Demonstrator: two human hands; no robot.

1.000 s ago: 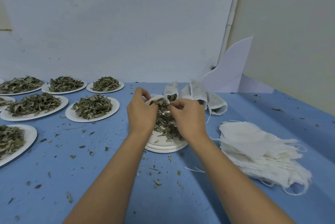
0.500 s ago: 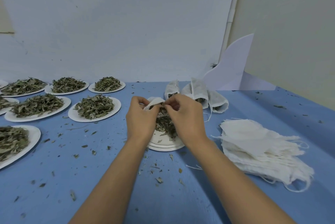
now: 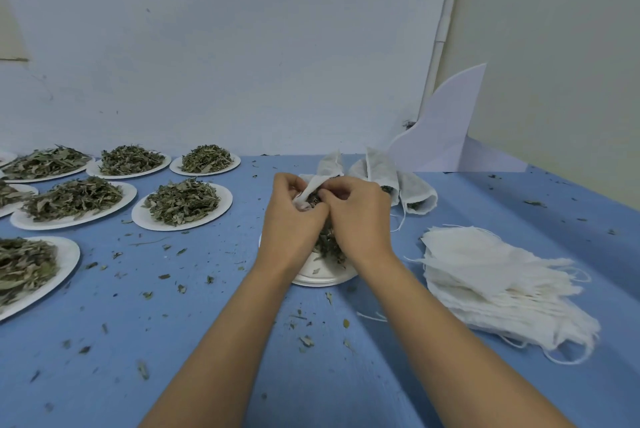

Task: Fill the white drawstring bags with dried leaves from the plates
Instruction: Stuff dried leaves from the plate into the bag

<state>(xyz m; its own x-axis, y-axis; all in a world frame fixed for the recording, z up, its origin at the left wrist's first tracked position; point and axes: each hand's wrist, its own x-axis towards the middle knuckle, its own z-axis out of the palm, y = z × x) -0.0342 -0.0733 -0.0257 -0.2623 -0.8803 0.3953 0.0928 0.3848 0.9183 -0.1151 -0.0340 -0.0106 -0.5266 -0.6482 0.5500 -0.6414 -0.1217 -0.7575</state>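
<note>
Blue table [image 3: 207, 341] fills my view, edge to edge, and it's littered. Next biggest, at three o'clock from the hands: a slumped stack of empty bags [image 3: 502, 282], flat, with strings trailing off the near side. Over between nine and ten o'clock I've got the plates [image 3: 181, 206], white, set in rows, each heaped with dried leaves [image 3: 72, 197]; the row runs off the left edge. At one o'clock, against the wall, a white curved card [image 3: 443, 130] stands upright. Just in front of it lie the filled bags [image 3: 398, 182], mouths toward me, dark leaf showing inside.

Now dead centre: the working plate [image 3: 322, 277], mostly hidden under the wrists, with a small heap of leaf between the hands. Left hand [image 3: 294, 220] and right hand [image 3: 360, 216] are right together, knuckles touching, above that plate. Left hand's fingers are curled around the white drawstring bag [image 3: 311, 187], gripping its cloth. Right hand's fingers are bent onto the bag's mouth from the other side, pinching there; whether leaf is caught in the pinch too, I cannot tell. The bag sits between both hands, held up at twelve o'clock from the plate, with leaf dark in its opening.

Smallest: leaf crumbs [image 3: 304, 341] scattered at six o'clock between the forearms.
</note>
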